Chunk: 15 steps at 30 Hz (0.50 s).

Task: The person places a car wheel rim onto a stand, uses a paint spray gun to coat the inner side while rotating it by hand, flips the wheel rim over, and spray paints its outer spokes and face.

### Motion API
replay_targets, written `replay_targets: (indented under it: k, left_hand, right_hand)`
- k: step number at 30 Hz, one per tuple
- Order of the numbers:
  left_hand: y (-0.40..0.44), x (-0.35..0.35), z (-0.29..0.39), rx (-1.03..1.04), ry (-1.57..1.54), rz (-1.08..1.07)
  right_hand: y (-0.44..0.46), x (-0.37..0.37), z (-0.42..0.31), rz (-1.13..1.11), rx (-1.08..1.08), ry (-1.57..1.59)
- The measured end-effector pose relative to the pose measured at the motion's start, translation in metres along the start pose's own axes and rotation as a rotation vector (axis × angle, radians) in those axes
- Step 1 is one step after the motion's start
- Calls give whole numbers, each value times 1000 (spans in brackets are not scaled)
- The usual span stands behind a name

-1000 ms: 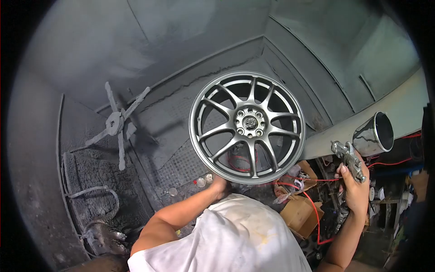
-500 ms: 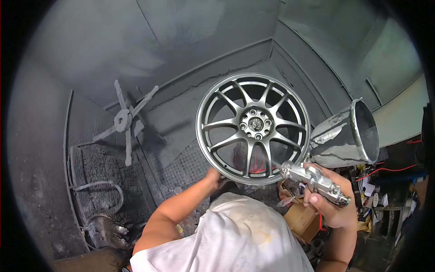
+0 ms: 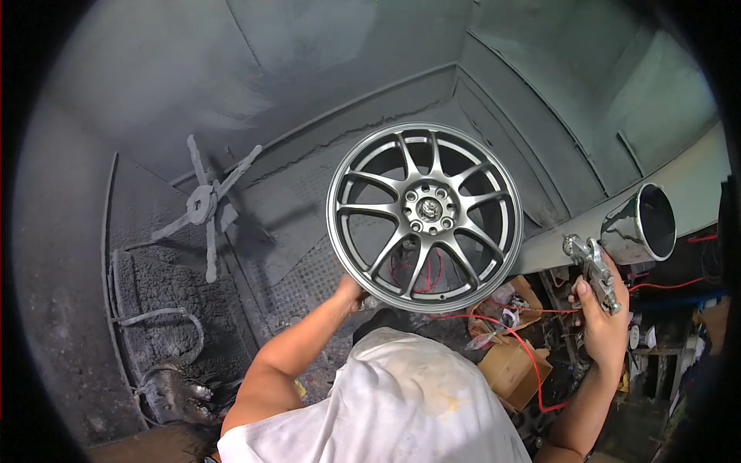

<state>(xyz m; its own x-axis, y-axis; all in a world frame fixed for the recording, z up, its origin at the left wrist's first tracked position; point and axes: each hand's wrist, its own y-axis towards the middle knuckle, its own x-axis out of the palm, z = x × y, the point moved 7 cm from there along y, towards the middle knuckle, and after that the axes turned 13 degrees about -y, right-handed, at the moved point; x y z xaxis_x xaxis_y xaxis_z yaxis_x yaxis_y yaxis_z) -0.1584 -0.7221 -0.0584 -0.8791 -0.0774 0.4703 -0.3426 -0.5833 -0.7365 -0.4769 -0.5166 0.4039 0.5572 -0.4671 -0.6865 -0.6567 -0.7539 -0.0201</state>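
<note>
Currently, the work in hand looks like handling a spoked wheel (image 3: 430, 208) with a spray gun (image 3: 594, 275) held off to its side. The wheel is at the centre of the view, its face and hub turned towards the camera, in front of the grey walls (image 3: 309, 69). The left hand (image 3: 351, 291) reaches to the wheel's lower left edge, with the elbow bent outward; its fingers are partly hidden, so I cannot tell whether they grip the rim or only touch it. The right hand (image 3: 606, 328) is wrapped around the gun, well apart from the wheel, with the forearm rising from below and the wrist nearly straight. A metal cup (image 3: 620, 233) sits beside the gun, its dark mouth facing away from the wheel. As a judgement, any approach from this pose would call for a steady wrist, a gap between nozzle and spokes, and care that the red hose (image 3: 531, 355) doesn't snag on the cardboard box (image 3: 513, 374).
</note>
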Motion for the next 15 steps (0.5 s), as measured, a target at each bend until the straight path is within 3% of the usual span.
replay_targets:
  k: [4,6,9,10,12,15]
  left_hand:
    - [-41,28,-32,-110,38,7]
    - [-44,34,-60,-262,76,-85]
    - [-78,55,-64,-237,223,-40]
    - [-76,53,-66,-237,222,-39]
    - [-71,50,-91,-454,202,-120]
    - [-63,45,-101,-501,153,-120]
  right_hand:
    - [-1,11,0,40,-72,11]
    - [-10,17,-29,11,-60,53]
    - [-25,32,-48,-222,-172,149]
    - [-30,36,-53,-308,-108,199]
    - [-36,42,-61,-477,-50,268]
    - [-33,48,-58,-444,-216,235]
